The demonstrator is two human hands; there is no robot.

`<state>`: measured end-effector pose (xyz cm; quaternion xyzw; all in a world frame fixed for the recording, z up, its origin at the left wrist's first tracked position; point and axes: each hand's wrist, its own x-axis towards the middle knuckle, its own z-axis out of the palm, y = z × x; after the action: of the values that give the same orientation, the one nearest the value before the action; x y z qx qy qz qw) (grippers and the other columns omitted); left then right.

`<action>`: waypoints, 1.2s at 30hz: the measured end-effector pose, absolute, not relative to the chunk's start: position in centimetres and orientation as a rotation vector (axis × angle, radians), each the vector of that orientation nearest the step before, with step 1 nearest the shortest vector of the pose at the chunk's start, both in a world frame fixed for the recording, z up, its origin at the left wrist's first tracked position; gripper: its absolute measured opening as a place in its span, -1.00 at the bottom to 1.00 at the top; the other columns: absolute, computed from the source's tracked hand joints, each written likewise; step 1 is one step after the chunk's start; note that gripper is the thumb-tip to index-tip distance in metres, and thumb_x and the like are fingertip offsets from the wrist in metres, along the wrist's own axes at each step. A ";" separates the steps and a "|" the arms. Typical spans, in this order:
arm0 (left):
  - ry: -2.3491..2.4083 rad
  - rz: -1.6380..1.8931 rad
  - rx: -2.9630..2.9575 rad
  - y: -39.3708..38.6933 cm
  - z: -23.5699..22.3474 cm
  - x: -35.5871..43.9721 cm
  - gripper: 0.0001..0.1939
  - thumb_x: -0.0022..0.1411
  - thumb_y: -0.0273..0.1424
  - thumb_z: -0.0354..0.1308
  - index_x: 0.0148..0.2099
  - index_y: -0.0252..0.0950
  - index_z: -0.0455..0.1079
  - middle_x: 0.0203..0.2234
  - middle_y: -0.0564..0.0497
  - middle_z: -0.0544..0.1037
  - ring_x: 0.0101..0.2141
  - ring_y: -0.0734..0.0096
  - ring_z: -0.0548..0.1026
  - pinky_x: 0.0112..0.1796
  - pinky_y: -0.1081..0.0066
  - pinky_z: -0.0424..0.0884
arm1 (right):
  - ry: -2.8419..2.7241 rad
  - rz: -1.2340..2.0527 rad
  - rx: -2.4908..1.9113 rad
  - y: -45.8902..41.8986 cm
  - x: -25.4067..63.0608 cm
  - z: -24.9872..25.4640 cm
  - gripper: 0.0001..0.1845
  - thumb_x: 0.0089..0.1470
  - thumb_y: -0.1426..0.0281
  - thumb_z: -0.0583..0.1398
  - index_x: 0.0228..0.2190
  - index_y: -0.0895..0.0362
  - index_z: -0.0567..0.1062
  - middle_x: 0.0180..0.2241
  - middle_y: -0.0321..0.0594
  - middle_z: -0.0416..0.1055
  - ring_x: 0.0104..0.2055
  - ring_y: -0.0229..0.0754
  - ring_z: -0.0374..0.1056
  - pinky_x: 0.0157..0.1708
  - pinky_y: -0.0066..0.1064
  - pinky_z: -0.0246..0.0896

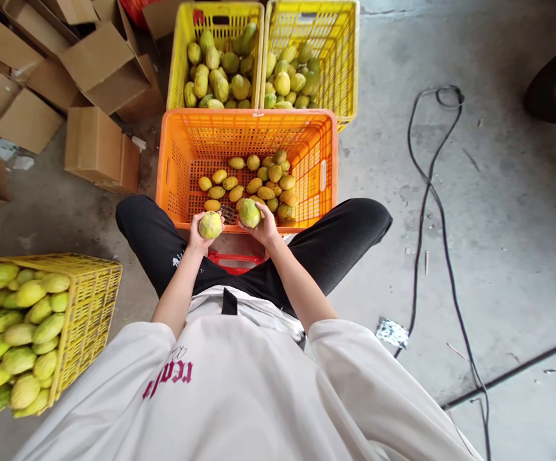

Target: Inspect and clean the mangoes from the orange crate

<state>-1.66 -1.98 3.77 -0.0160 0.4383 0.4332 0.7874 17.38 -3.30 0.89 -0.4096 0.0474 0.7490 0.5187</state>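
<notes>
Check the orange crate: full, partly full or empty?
Partly full: fruit lies low in the orange crate, well below its rim, leaving much of its left side bare.

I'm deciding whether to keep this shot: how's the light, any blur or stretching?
Head view: soft, fairly even light, with dark gaps among the cardboard boxes and no strong glare on the floor; head view: no obvious motion blur on the left hand or right hand; head view: wide-angle stretch seems to splay the white shirt.
</notes>
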 end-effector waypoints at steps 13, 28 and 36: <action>1.031 0.846 -0.123 -1.5 2.9 -1.4 -0.68 0.29 -0.24 -0.03 -0.17 -0.32 0.47 -0.40 -0.12 0.60 -0.35 0.27 0.60 -0.28 0.33 0.53 | 0.131 1.791 -0.953 -3.3 17.2 1.3 -0.79 0.03 0.22 0.21 -0.28 0.05 0.45 -0.41 -0.26 0.56 -0.21 -0.01 0.53 -0.16 -0.06 0.54; 0.879 1.018 -0.092 -1.8 3.2 -1.7 -0.70 0.33 -0.23 0.02 -0.11 -0.32 0.47 -0.35 -0.10 0.61 -0.22 0.27 0.60 -0.12 0.33 0.51 | 0.144 1.788 -0.907 -3.3 17.2 0.6 -0.77 0.05 0.20 0.26 -0.27 0.03 0.44 -0.38 -0.28 0.56 -0.32 -0.15 0.50 -0.26 -0.24 0.56; 0.973 1.027 -0.051 -1.7 3.2 -1.0 -0.81 0.28 -0.36 0.06 -0.18 -0.31 0.46 -0.35 -0.07 0.61 -0.21 0.32 0.61 -0.06 0.38 0.45 | 0.104 1.837 -0.860 -3.5 17.0 1.1 -0.76 -0.01 0.27 0.25 -0.26 0.08 0.46 -0.33 -0.18 0.58 -0.19 -0.05 0.52 -0.20 -0.18 0.56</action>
<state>-0.98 -1.74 3.20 -0.0236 0.4469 0.4719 0.7596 17.02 -3.45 1.14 -0.3599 0.0434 0.7684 0.5273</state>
